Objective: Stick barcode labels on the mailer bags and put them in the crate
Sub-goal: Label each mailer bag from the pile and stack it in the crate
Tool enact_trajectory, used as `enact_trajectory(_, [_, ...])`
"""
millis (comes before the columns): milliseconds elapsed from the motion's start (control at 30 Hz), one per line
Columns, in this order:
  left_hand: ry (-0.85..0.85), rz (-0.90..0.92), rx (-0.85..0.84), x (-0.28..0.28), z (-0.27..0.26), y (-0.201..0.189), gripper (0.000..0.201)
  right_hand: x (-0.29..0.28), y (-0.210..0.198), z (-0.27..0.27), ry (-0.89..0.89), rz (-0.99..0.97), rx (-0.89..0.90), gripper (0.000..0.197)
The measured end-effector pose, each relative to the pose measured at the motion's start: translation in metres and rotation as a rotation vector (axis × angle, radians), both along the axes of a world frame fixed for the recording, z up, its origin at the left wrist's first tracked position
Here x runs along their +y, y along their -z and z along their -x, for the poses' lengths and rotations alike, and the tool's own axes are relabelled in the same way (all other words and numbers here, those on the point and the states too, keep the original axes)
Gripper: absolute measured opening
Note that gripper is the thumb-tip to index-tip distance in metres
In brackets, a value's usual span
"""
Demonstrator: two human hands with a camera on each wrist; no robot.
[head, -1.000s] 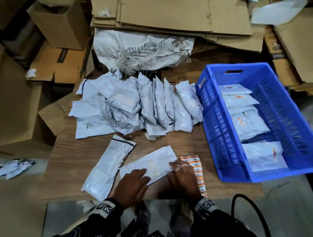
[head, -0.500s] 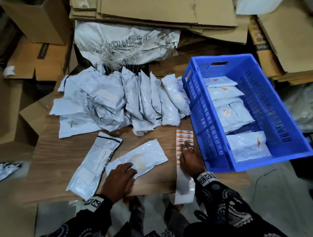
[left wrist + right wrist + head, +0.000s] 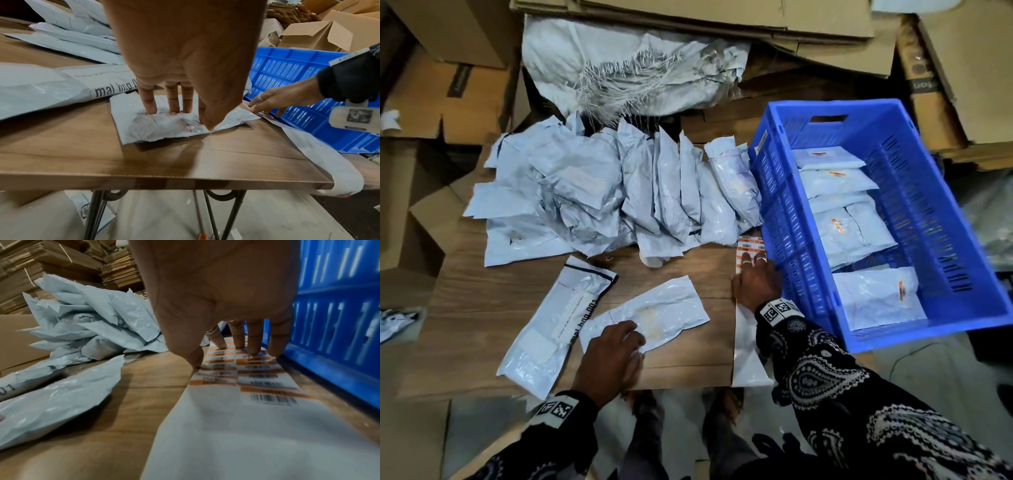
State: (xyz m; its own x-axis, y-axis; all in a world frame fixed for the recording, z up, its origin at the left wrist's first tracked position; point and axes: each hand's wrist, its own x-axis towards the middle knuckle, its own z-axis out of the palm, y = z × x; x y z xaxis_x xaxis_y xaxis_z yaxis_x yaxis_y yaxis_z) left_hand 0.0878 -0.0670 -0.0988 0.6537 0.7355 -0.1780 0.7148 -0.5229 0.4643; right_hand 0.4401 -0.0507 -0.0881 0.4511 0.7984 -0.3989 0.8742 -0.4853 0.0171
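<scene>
A small grey mailer bag lies on the wooden table near the front edge. My left hand presses its near end flat with straight fingers. A strip of barcode labels with orange bands runs along the crate's left wall. My right hand rests on the strip with straight fingertips and lifts nothing. The blue crate stands at the right and holds several labelled bags.
A pile of grey mailer bags fills the back of the table. A longer printed mailer lies left of the small one. The strip's blank backing hangs over the front edge. Cardboard boxes surround the table.
My right hand has left the small mailer and slid forward along the label strip beside the crate. The strip's blank end now trails over the table edge. The left hand stays on the mailer.
</scene>
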Motion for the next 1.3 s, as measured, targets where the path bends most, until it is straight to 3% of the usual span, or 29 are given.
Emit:
enact_trajectory(400, [0.004, 0.007, 0.095, 0.007, -0.007, -0.005, 0.02, 0.023, -0.005, -0.004, -0.011, 0.027, 0.065, 0.071])
enact_trajectory(500, [0.024, 0.0, 0.103, 0.008, -0.009, -0.007, 0.02, 0.014, -0.009, -0.001, -0.02, -0.072, 0.041, 0.061])
enact_trajectory(600, [0.035, -0.022, 0.09, 0.007, -0.017, -0.012, 0.024, -0.003, -0.014, -0.001, 0.039, -0.188, 0.139, 0.043])
enact_trajectory(700, [0.06, -0.035, 0.061, 0.004, -0.034, -0.022, 0.027, -0.03, -0.017, 0.0, 0.087, -0.281, 0.246, 0.039])
enact_trajectory(867, [0.228, -0.099, -0.012, -0.008, -0.078, -0.037, 0.028, -0.099, -0.018, 0.007, 0.1, -0.348, 0.314, 0.034])
enact_trajectory(1067, [0.524, -0.167, -0.039, -0.026, -0.16, -0.029, 0.037, -0.166, -0.011, 0.005, 0.141, -0.351, 0.351, 0.051])
enact_trajectory(1200, [0.675, -0.131, 0.063, -0.036, -0.195, -0.014, 0.044, -0.196, -0.003, 0.003, 0.175, -0.369, 0.354, 0.052])
enact_trajectory(1300, [0.664, -0.149, 0.118, -0.029, -0.2, -0.013, 0.047, -0.209, 0.003, 0.003, 0.139, -0.365, 0.363, 0.065])
